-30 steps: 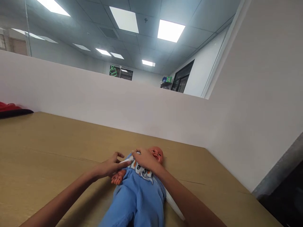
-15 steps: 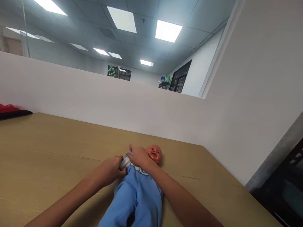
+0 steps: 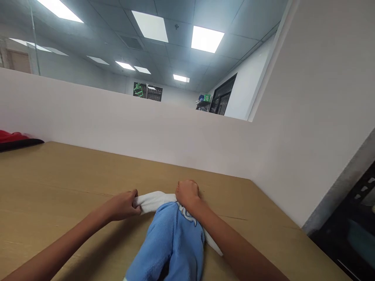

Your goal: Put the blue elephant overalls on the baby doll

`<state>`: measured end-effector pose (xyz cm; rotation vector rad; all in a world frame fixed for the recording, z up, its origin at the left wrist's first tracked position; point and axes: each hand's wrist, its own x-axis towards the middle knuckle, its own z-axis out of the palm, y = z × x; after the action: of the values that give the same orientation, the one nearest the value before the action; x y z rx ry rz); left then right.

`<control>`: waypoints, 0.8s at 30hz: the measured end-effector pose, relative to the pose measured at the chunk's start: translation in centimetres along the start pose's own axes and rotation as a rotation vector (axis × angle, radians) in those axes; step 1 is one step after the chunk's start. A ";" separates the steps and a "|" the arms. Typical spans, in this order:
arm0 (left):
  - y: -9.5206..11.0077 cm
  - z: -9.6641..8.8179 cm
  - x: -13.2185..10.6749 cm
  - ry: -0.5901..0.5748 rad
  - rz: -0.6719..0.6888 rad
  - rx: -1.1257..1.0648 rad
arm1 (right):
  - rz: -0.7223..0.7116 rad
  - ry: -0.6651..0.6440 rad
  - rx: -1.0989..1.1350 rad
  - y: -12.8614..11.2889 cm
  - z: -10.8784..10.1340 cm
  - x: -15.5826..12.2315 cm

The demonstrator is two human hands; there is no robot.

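Observation:
A doll in a blue fleece outfit (image 3: 175, 238) with white sleeves lies on the table, legs toward me. My left hand (image 3: 124, 205) is closed on the cuff of a white sleeve (image 3: 152, 201), which stretches out to the left of the body. At the outfit's neck, my right hand (image 3: 188, 194) is closed in a fist; what its fingers hold is mostly hidden. The doll's head is out of sight behind this hand. White trim (image 3: 187, 214) decorates the chest. The other white sleeve (image 3: 213, 244) shows beside my right forearm.
The brown table (image 3: 88, 171) runs back to a low white wall (image 3: 146, 132) with glass above it. A red and black item (image 3: 17, 141) lies at the far left. Dark equipment (image 3: 351, 226) stands beyond the table's right edge.
My left hand has moved left, pulling the white sleeve out straight. My right hand has shifted right to the neck and now covers the doll's head, which showed before.

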<state>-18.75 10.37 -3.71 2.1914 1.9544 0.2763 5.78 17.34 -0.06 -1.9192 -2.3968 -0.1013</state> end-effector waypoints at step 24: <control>4.4 1.9 2.2 0.243 0.224 -0.101 | -0.049 -0.017 0.739 21.8 9.4 -15.4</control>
<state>-13.82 11.99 -4.39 2.4057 1.7586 0.6896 30.33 8.01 -10.70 -1.4998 -2.0527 0.6942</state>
